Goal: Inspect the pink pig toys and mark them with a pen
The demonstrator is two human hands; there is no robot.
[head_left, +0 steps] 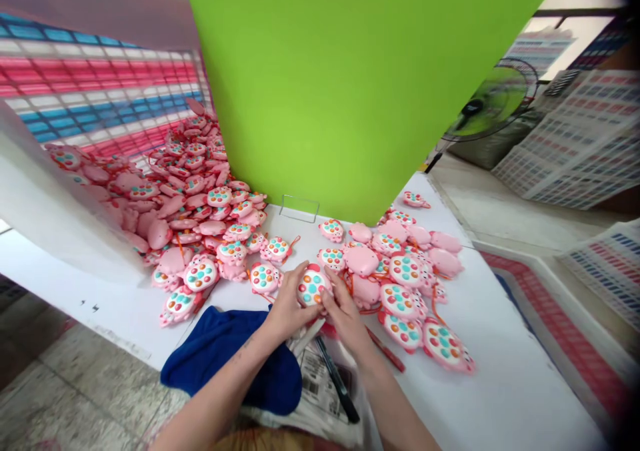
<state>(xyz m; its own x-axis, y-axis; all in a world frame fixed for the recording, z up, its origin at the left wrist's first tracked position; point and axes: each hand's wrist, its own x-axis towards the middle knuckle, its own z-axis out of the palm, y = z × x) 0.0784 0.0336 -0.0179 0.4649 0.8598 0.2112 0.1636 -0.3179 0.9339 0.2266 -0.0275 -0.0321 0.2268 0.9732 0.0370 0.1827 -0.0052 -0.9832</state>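
Between my two hands is a pink animal-shaped pop toy (311, 287), its white face with teal, red and orange buttons turned up toward me. My left hand (289, 306) grips its left side. My right hand (345, 309) holds it from the right, the thumb on the button face. Beyond my left hand lies another pop toy (265, 277), button side up. To the right of my right hand, a loose group of the same toys (400, 301) is spread out, some face up and some showing plain pink backs.
A large heap of pop toys (195, 197) spills from a white container at left. A green panel (330, 97) stands at the back. Blue cloth (225, 351), a black pen (337, 381) and a red stick-like tool (386, 349) lie close to me. A fan (493, 101) stands at right.
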